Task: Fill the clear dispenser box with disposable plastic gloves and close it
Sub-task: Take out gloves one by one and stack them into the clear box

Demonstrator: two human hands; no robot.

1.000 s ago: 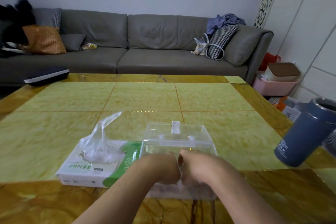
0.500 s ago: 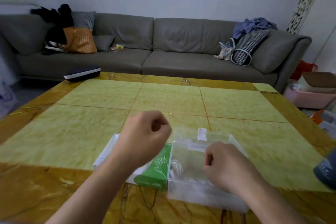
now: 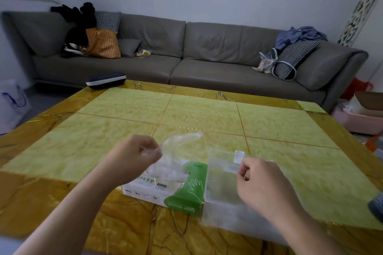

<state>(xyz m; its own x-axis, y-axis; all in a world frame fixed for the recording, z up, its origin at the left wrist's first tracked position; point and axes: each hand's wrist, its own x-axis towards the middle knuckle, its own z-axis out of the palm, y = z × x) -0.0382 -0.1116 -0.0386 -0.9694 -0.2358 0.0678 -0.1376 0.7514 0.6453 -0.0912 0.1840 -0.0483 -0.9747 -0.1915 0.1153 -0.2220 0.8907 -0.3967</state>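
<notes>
A white and green carton of plastic gloves (image 3: 165, 188) lies on the table near the front edge. Right beside it stands the clear dispenser box (image 3: 219, 188), its clear lid raised with a white tab at the top. My left hand (image 3: 134, 157) is above the carton, pinched on a thin clear glove (image 3: 178, 141) that trails up out of the carton. My right hand (image 3: 263, 186) is over the clear box with its fingers closed at the lid's edge. More crumpled gloves bulge from the carton's opening.
The yellow-green tiled table (image 3: 199, 118) stretches ahead. A dark blue tumbler (image 3: 376, 206) lies at the right edge. A dark case (image 3: 105, 79) rests at the table's far left corner. A grey sofa (image 3: 186, 58) with bags and cushions stands behind.
Both hands were together at the clear box's front. My left hand moved left over the carton and drew a glove up. My right hand stayed at the box, whose lid now stands raised.
</notes>
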